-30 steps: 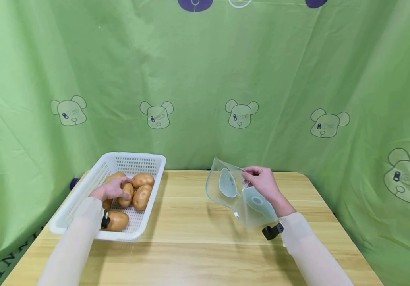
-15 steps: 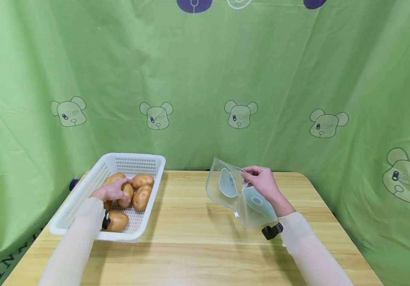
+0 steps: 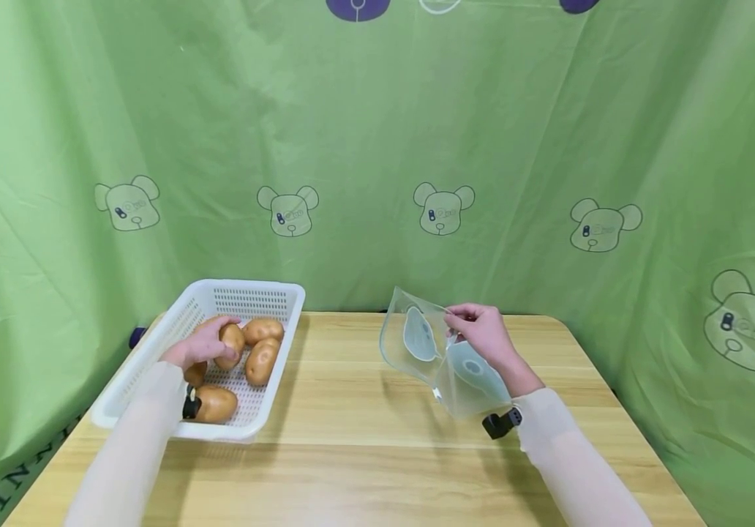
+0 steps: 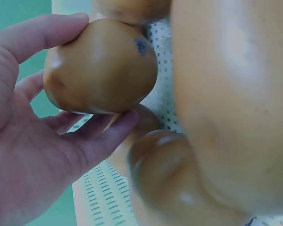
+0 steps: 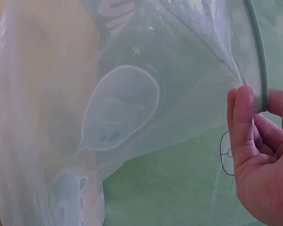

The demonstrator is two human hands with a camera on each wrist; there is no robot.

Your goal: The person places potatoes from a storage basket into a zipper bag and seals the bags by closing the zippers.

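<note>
Over the white perforated basket (image 3: 250,298), my left hand (image 3: 198,345) holds a brown potato (image 3: 229,347) between thumb and fingers. Up close in the left wrist view, that potato (image 4: 101,70) has a dark speck on its skin. Several others, such as the front potato (image 3: 216,405) and the right-hand potato (image 3: 263,361), lie around it in the basket. My right hand (image 3: 486,337) pinches the top edge of a translucent zip bag (image 3: 476,369) with pale printed shapes, its mouth spread apart. Thumb and fingers of the right hand (image 5: 254,146) meet at the bag's green-edged rim in the right wrist view.
Both basket and bag are on a light wooden table (image 3: 338,417), the basket at the left. A green curtain (image 3: 364,132) with bear-head prints hangs behind and at both sides. A small white slider (image 3: 437,394) sits on the bag's edge.
My left hand has taken hold of the potato and shifted it slightly up and to the left, away from its neighbours. The right hand and the bag stay in place.
</note>
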